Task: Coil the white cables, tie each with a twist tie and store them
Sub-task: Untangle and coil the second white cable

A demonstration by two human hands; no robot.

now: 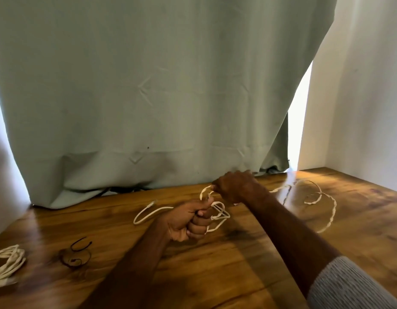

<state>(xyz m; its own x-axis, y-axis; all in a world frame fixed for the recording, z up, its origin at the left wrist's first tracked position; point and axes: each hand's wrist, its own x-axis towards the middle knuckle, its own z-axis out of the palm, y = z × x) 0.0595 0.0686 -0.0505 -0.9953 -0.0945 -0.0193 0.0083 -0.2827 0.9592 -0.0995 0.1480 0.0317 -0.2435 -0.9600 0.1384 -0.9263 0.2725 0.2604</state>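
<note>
A white cable (326, 201) sprawls in loose curls over the right part of the wooden table (226, 275). My left hand (188, 221) grips a few small loops of it at the table's middle; one free end loops out to the left. My right hand (235, 188), just beyond and right of the left, pinches the strand that runs up from those loops. Another white cable (6, 262) lies coiled at the table's left edge. Dark twist ties (76, 253) lie curled on the wood to its right.
A pale green curtain (159, 85) hangs along the table's far edge, its hem resting on the wood. White walls stand at the left and right sides. A bright gap shows beside the curtain at the right.
</note>
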